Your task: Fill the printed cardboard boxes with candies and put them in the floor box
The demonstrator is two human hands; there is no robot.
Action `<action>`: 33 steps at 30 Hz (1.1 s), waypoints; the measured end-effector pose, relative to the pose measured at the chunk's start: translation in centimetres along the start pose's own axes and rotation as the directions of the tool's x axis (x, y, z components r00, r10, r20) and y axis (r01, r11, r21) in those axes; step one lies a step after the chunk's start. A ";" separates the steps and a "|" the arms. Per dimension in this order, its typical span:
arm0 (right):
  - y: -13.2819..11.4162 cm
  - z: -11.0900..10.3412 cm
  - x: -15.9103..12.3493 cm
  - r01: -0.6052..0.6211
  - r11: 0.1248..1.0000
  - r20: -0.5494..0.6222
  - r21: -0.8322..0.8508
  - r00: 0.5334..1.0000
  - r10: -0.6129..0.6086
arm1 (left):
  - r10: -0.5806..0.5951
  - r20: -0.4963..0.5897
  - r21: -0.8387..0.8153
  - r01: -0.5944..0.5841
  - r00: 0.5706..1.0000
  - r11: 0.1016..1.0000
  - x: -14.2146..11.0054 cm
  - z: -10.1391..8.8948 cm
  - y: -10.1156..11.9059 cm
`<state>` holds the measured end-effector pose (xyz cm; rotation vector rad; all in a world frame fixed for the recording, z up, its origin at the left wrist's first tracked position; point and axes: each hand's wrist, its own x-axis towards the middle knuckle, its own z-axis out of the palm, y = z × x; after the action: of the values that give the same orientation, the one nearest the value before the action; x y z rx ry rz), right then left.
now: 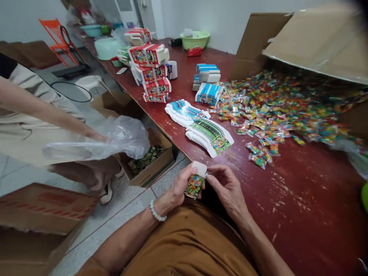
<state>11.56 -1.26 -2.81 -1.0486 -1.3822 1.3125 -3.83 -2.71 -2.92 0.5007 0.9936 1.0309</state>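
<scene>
My left hand (182, 186), with a bead bracelet on its wrist, is closed round a small green printed candy box (194, 184) held upright over my lap. The white top flap of the box stands up. At the right edge of that flap, the thumb and fingers of my right hand (227, 188) pinch the carton. Just beyond my hands, a fanned row of flat green cartons (211, 135) lies on the dark red table (287, 214). A fan of flat blue cartons (184, 111) lies behind it.
Wrapped candies (276, 107) spill from a tipped cardboard box (319, 42) on the right. Stacked red cartons (152, 73) and blue cartons (209, 93) stand further back. At left, a co-worker's hand (99, 136) holds a plastic bag (129, 136) over an open floor box (156, 165).
</scene>
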 end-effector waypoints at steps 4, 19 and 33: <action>-0.1 0.7 0.0 0.206 0.949 0.045 -0.239 0.979 -0.201 | 0.061 -0.087 -0.065 -0.066 0.994 0.996 0.1 0.2 -0.4; -0.7 2.4 3.5 0.317 0.903 0.297 -0.290 0.927 -0.230 | 0.048 -0.060 -0.126 -0.055 0.997 0.990 0.1 -2.1 1.0; 0.1 4.2 4.0 -0.145 0.986 0.280 -0.076 0.946 0.161 | 0.118 -0.084 0.099 -0.109 0.989 0.989 -0.1 -4.3 0.0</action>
<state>6.61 1.77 -2.68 -1.0499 -1.5826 1.5982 -7.56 -3.21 -4.98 0.5988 1.1075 1.1197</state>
